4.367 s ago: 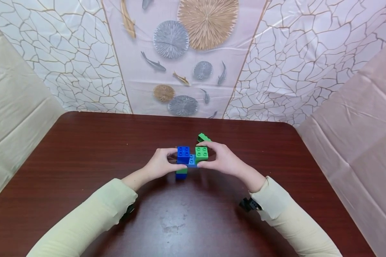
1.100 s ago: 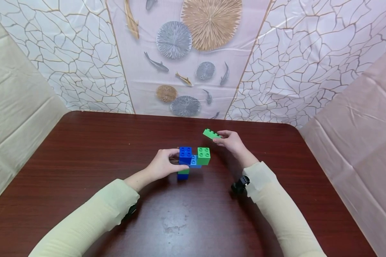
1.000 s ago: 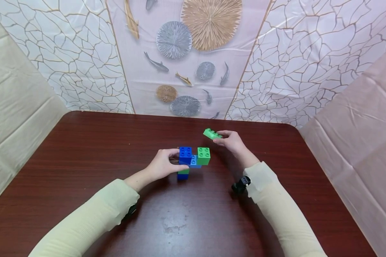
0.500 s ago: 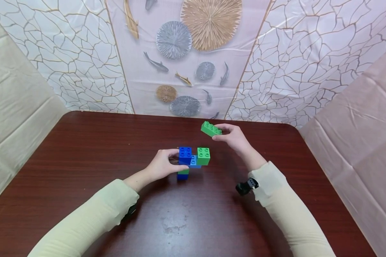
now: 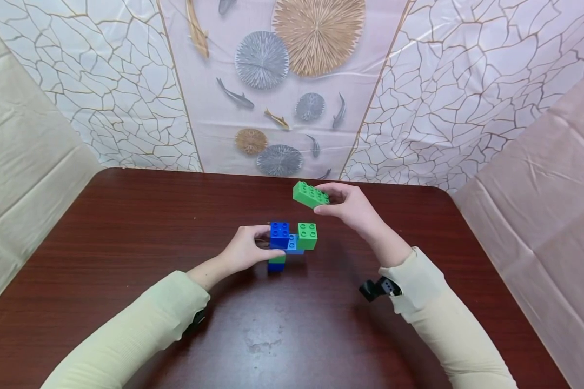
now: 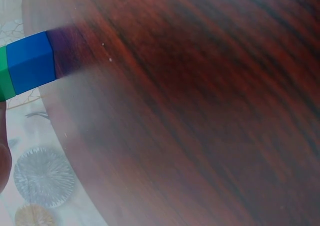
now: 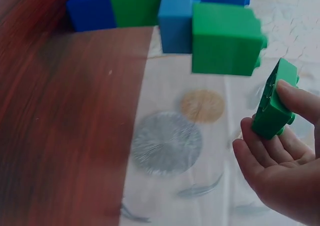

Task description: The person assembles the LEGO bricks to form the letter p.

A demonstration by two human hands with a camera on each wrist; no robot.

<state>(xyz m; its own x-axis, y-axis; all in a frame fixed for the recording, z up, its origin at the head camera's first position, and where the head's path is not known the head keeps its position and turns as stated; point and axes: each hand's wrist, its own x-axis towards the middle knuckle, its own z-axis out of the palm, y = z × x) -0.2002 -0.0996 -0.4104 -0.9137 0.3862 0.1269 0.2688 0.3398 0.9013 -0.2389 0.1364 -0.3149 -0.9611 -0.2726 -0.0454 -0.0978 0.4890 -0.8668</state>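
Note:
My left hand (image 5: 243, 248) pinches the dark blue top brick (image 5: 279, 232) of a small toy-brick build between thumb and fingers. Under it come a light blue brick (image 5: 292, 243) reaching out to the right, a green brick (image 5: 278, 259) and a blue bottom brick (image 5: 276, 267), which stands on the table in the left wrist view (image 6: 31, 61). A square green brick (image 5: 307, 235) sits on the light blue one's right end. Behind and above it, my right hand (image 5: 347, 205) grips a long green brick (image 5: 307, 195) by its right end, studs up and tilted.
The dark brown table (image 5: 141, 227) extends around the build, its back edge meeting a patterned cloth backdrop (image 5: 214, 140). Plain cloth walls stand at both sides. A black wrist camera (image 5: 379, 288) hangs below the right sleeve.
My right hand has let go of the square green brick, taken the long green brick from behind the build, turned it studs up, lifted it and brought it left. The left hand stays put.

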